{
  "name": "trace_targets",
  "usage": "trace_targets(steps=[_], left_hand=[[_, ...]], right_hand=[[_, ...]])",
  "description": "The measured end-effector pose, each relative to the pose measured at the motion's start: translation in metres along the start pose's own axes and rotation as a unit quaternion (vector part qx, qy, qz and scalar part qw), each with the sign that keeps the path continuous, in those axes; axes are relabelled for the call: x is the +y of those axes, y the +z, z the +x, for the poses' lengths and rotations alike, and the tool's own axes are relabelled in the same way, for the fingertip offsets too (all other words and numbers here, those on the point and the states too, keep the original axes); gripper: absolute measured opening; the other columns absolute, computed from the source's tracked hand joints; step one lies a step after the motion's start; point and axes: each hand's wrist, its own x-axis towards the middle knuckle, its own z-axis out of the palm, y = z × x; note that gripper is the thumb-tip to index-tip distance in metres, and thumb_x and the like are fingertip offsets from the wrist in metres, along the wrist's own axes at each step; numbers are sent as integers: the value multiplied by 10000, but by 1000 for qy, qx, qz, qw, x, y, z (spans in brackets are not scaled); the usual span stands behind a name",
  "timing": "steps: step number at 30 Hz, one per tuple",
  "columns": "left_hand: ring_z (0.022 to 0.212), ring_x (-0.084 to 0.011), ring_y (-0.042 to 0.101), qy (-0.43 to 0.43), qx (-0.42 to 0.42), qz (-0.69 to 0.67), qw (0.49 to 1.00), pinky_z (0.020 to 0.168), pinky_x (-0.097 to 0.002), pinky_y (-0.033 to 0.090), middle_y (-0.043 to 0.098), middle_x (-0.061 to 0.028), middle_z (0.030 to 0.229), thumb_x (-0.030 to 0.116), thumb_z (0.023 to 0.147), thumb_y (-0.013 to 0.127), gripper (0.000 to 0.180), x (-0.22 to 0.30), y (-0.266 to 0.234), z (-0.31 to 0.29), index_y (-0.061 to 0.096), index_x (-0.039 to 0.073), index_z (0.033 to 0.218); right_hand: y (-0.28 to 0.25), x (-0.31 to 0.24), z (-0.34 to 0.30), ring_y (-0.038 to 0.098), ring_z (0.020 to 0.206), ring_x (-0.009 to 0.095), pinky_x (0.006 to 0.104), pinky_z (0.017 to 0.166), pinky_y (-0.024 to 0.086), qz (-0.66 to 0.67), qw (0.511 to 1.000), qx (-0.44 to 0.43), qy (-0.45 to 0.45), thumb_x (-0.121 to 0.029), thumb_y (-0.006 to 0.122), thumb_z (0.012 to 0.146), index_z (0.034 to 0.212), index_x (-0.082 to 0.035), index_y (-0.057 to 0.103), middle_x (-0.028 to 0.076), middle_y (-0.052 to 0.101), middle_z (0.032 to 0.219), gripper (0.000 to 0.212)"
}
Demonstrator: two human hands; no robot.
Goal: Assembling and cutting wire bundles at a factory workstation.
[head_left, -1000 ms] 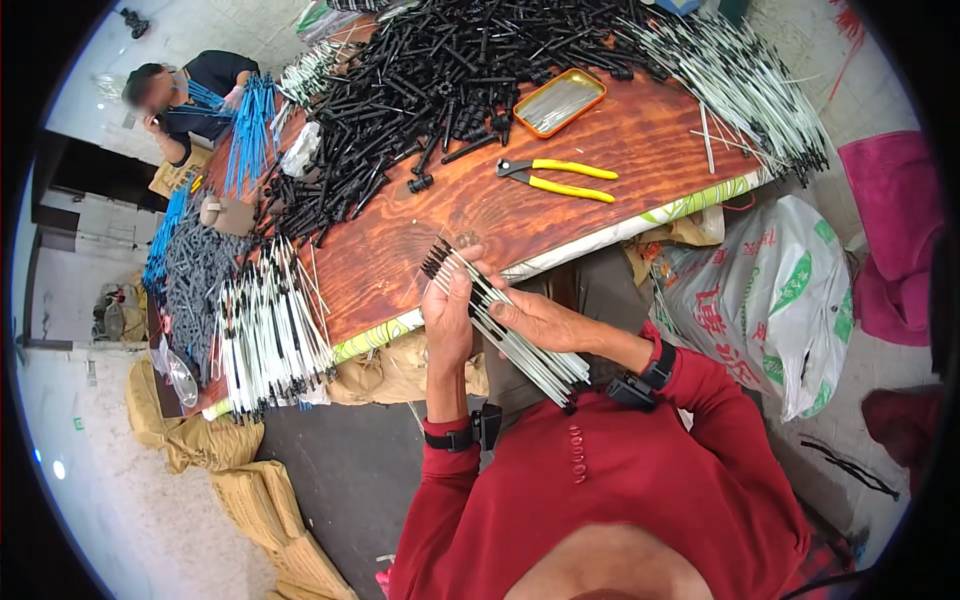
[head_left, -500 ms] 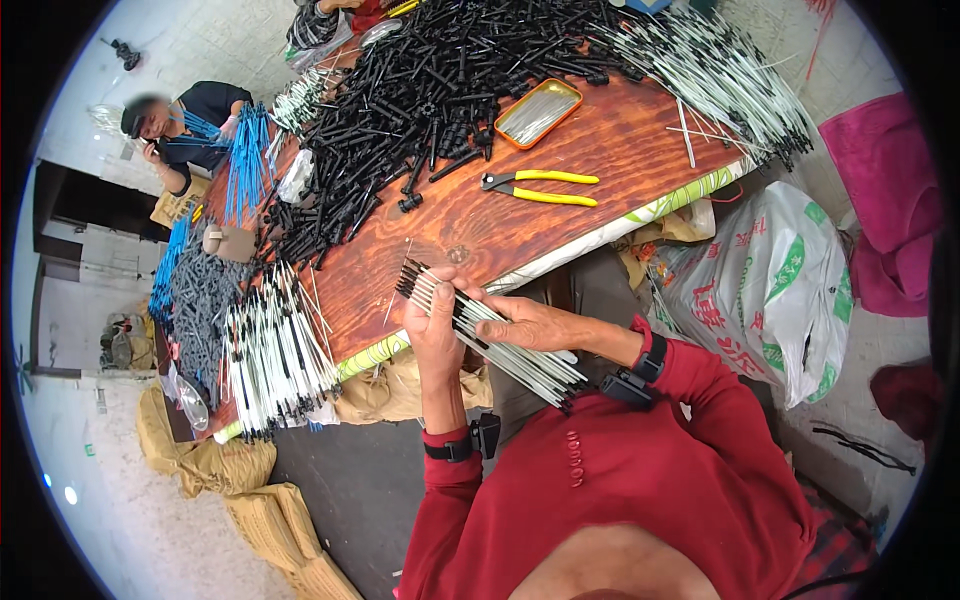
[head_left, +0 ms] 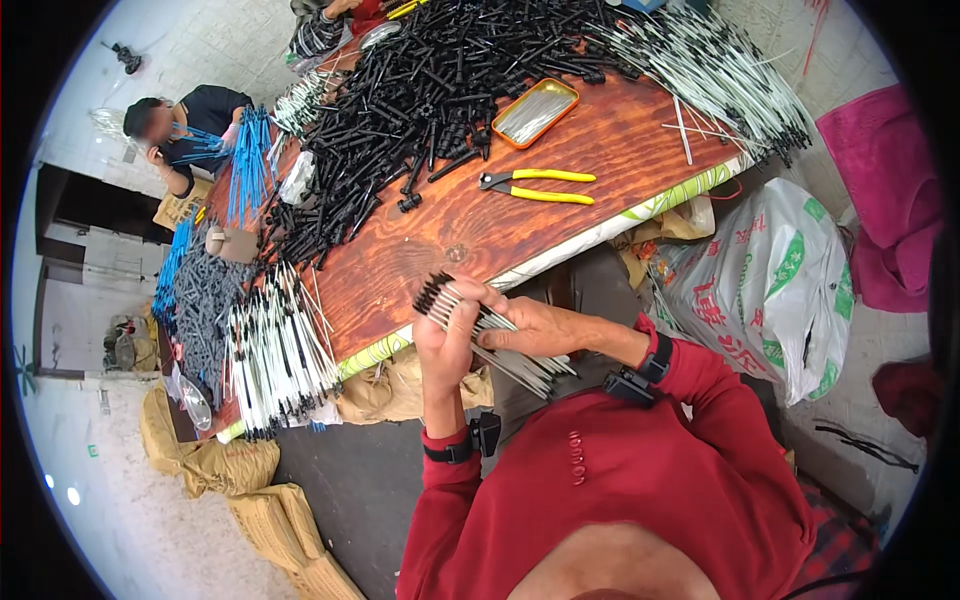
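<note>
A bundle of thin white rods (head_left: 520,372) with black tips is held over my lap, just off the table's near edge. My left hand (head_left: 447,335) is wrapped around the bundle close to its black-tipped upper end, thumb pressed against the rods. From the other side, my right hand (head_left: 535,327) closes on the same bundle, its fingers partly hiding the middle. The rods slant down to the right, and their lower ends show below my right hand. On the table beyond lies a pair of cutting pliers (head_left: 545,187) with yellow handles.
A heap of black plastic parts (head_left: 440,90) covers the far table (head_left: 420,220). White rods (head_left: 280,350) lie at the left, more rods (head_left: 720,80) at the far right. An orange-rimmed tin (head_left: 535,112) holds thin pins. A co-worker (head_left: 205,125) handles blue rods. A plastic bag (head_left: 770,290) stands right.
The bundle's black-tipped end has come slightly nearer and to the right, off the table edge, and the tips now sit in a tighter cluster. Both hands still hold it.
</note>
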Motion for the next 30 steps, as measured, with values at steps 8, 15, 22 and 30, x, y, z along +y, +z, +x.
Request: trace_targets(steps=[8, 15, 22, 30], left_hand=[[869, -240, 637, 22, -86, 122, 989, 793, -362, 527, 628, -140, 942, 85, 1004, 529, 177, 8, -2, -12, 635, -57, 1001], [901, -255, 610, -79, -72, -24, 994, 850, -433, 522, 549, -120, 970, 79, 1016, 511, 141, -9, -3, -27, 585, -39, 1036], [903, -229, 622, -89, -47, -21, 995, 920, -444, 523, 570, -95, 955, 106, 1021, 515, 142, -17, -5, -33, 585, -15, 1044], [868, -204, 641, -136, 43, -87, 986, 933, -422, 523, 621, -94, 913, 129, 1015, 539, 157, -30, -9, -15, 588, -18, 1041]], right_hand=[[4, 10, -2, 638, 993, 227, 372, 902, 493, -9, 998, -22, -56, -330, 605, 993, 1291, -20, 520, 126, 652, 1039, 438], [21, 42, -8, 626, 998, 260, 370, 894, 486, 24, 998, 11, -49, -370, 579, 999, 1290, -5, 505, 140, 660, 1023, 473], [20, 41, -12, 614, 973, 248, 360, 879, 485, 15, 1000, -5, -26, -395, 545, 1013, 1148, 26, 578, 143, 662, 1004, 444], [10, 37, 1, 609, 975, 216, 347, 885, 487, 22, 997, -2, 69, -456, 574, 986, 1146, 29, 581, 150, 660, 1008, 510]])
